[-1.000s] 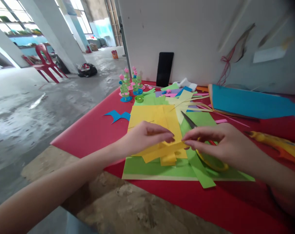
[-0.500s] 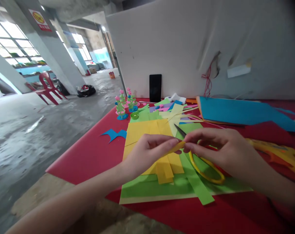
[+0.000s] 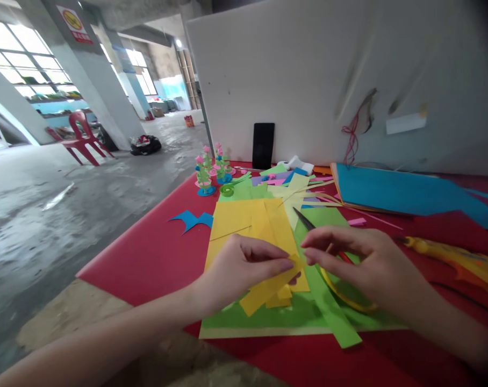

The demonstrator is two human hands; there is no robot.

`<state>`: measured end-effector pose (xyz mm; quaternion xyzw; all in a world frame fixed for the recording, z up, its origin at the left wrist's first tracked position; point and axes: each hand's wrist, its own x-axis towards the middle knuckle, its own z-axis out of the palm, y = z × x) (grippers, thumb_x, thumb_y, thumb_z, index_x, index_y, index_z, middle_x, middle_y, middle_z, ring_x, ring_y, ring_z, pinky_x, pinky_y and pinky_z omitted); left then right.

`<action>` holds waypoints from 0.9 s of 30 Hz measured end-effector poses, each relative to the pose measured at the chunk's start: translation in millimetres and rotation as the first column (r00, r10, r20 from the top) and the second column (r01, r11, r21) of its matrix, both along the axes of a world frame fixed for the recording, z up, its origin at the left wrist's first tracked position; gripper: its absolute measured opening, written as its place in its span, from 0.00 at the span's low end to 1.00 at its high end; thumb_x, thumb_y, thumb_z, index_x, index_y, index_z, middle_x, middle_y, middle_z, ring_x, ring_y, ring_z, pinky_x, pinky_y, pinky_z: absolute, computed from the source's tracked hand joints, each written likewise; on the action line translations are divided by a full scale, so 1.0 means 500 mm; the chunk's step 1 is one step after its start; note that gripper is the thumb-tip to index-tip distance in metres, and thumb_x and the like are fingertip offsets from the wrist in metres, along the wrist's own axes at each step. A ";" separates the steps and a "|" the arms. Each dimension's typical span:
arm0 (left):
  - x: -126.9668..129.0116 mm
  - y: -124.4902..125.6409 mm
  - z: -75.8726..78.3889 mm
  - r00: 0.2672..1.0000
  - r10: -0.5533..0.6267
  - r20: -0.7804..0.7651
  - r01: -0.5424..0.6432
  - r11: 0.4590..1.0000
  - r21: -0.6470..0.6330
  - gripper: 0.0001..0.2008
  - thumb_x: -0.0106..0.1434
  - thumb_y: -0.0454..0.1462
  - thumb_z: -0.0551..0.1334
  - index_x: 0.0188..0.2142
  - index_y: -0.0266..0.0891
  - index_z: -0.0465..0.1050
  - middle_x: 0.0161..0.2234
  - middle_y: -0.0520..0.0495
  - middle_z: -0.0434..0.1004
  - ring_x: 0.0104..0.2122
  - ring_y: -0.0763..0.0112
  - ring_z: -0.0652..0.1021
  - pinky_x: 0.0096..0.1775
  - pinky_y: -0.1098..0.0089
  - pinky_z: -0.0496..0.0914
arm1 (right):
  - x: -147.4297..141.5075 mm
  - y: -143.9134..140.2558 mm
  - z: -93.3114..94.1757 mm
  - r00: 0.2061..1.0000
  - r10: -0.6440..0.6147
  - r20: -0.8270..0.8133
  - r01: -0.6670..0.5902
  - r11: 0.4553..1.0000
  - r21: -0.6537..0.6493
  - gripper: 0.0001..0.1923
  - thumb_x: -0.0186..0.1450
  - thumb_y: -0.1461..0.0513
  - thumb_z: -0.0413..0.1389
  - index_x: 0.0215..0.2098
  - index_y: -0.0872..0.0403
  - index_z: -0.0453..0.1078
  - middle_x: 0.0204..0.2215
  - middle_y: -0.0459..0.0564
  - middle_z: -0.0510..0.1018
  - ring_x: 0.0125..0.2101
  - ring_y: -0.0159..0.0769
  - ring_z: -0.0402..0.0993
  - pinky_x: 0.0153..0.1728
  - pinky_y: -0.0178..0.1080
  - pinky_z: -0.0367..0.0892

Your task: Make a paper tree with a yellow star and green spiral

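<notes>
My left hand (image 3: 244, 269) pinches one end of a yellow paper strip (image 3: 264, 290), which slants down to the left over the pile. My right hand (image 3: 365, 258) pinches the same strip at its upper end, fingertips nearly meeting the left hand's. Under the hands lie yellow paper sheets (image 3: 244, 220) on a green sheet (image 3: 268, 320), with a loose green strip (image 3: 332, 312). Scissors with yellow handles (image 3: 349, 301) rest below my right hand, their blades (image 3: 304, 219) pointing away from me.
The red table cover (image 3: 147, 242) ends at the near left edge above a concrete floor. A blue paper stack (image 3: 401, 191) lies at the back right, an orange-yellow tool (image 3: 453, 255) at the right, small paper flowers (image 3: 212, 166) and a black phone (image 3: 263, 145) by the white wall.
The yellow strip, held up level between both hands half a second ago, now hangs lower and slants down left. Both hands have dropped slightly towards the paper pile.
</notes>
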<state>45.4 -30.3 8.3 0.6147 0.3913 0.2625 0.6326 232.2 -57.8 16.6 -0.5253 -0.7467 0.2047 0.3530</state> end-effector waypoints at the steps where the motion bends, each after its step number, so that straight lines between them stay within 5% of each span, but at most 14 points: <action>1: -0.005 -0.001 -0.011 1.000 -0.014 0.009 0.015 0.998 -0.056 0.07 0.52 0.39 0.64 0.28 0.37 0.78 0.29 0.48 0.80 0.31 0.70 0.78 0.35 0.75 0.70 | 0.000 0.010 -0.006 0.998 -0.008 0.063 0.006 0.999 0.032 0.06 0.60 0.57 0.54 0.30 0.49 0.70 0.25 0.40 0.76 0.25 0.27 0.70 0.23 0.29 0.65; 7: -0.019 0.005 -0.070 0.997 -0.080 0.005 0.080 0.988 -0.130 0.09 0.52 0.38 0.62 0.23 0.33 0.74 0.24 0.46 0.78 0.27 0.68 0.76 0.34 0.68 0.69 | -0.020 0.147 -0.051 0.911 0.001 0.413 -0.066 0.988 0.142 0.06 0.63 0.64 0.51 0.33 0.55 0.70 0.33 0.48 0.75 0.35 0.35 0.70 0.35 0.40 0.66; 12: -0.021 0.011 -0.074 0.997 -0.073 -0.039 0.066 0.987 -0.146 0.10 0.51 0.39 0.62 0.25 0.31 0.75 0.27 0.43 0.79 0.29 0.66 0.76 0.35 0.68 0.68 | -0.072 0.233 -0.082 0.803 0.238 0.546 -0.311 0.949 0.044 0.11 0.64 0.58 0.51 0.40 0.57 0.67 0.39 0.50 0.72 0.37 0.34 0.70 0.38 0.43 0.67; 16: -0.024 0.008 -0.072 0.997 -0.078 0.008 0.078 0.983 -0.166 0.10 0.51 0.39 0.63 0.27 0.32 0.75 0.26 0.45 0.79 0.28 0.67 0.76 0.36 0.68 0.68 | -0.107 0.241 -0.102 0.747 0.329 0.577 -0.410 0.912 0.010 0.12 0.64 0.59 0.50 0.43 0.57 0.66 0.41 0.50 0.71 0.38 0.34 0.70 0.38 0.43 0.68; 27: -0.025 0.009 -0.064 0.995 -0.100 -0.030 0.096 0.989 -0.114 0.09 0.51 0.38 0.62 0.27 0.33 0.76 0.26 0.46 0.79 0.29 0.69 0.76 0.36 0.71 0.67 | -0.110 0.218 -0.121 0.769 0.297 0.566 -0.401 0.914 0.066 0.12 0.64 0.59 0.50 0.44 0.57 0.65 0.42 0.51 0.70 0.38 0.35 0.69 0.37 0.43 0.68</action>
